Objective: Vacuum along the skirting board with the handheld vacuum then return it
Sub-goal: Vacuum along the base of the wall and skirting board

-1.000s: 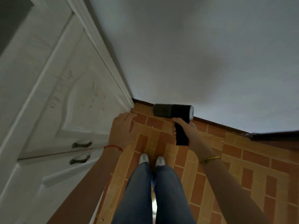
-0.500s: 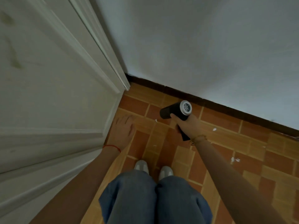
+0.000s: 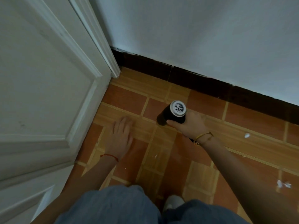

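Gripping the vacuum (image 3: pixel 172 113) is my right hand (image 3: pixel 190 125), fingers wrapped around its lower body and handle, so that hand is closed on the tool. My left hand (image 3: pixel 120 137) is loose, fingers spread, hovering at or on the floor (image 3: pixel 242 143) with nothing in it; whether the palm actually touches the tiles I cannot tell.

What the next move turns on: the skirting (image 3: pixel 210 83) runs as a dark band from about 11 o'clock down to 3 o'clock across the view, and the vacuum sits near it but apart, with a strip of tile between. From my right hand the skirting lies toward 12 to 1 o'clock. The vacuum's long axis points down and toward 8 o'clock, its nozzle end near the floor, its grilled silver rear cap facing up at me. The right hand is the nearer one to the skirting; the left is off at 9 o'clock, beside the white door (image 3: pixel 40 94).

I judge the sweep is barely begun: white specks (image 3: pixel 247 135) lie on the tiles out at 3 and 4 o'clock, so the nozzle should close on the skirting and travel that way.

No brand, label or writing is legible on the vacuum or anywhere else.
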The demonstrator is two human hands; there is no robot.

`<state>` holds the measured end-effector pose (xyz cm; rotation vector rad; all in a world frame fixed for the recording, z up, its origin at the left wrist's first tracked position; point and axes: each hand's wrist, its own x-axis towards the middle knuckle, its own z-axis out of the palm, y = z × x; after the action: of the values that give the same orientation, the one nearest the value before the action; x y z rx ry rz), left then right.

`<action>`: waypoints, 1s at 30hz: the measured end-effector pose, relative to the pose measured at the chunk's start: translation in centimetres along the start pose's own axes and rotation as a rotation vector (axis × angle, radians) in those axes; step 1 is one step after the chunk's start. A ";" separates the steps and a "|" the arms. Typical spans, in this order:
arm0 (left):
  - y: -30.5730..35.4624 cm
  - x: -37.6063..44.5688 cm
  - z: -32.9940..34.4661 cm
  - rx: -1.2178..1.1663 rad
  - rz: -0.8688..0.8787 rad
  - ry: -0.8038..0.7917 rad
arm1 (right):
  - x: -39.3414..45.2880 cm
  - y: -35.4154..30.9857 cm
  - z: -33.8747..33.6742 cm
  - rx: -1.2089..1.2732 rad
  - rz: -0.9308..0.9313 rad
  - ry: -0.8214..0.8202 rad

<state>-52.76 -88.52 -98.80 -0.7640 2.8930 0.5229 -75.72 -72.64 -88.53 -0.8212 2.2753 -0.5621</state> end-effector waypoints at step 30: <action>-2.6 -1.4 5.6 -0.040 0.032 0.219 | -4.2 0.6 3.3 0.058 -0.090 -0.485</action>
<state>-50.15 -88.05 -104.55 -0.8308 3.1086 0.5325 -71.19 -69.93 -89.39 -0.9203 1.7800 -0.4118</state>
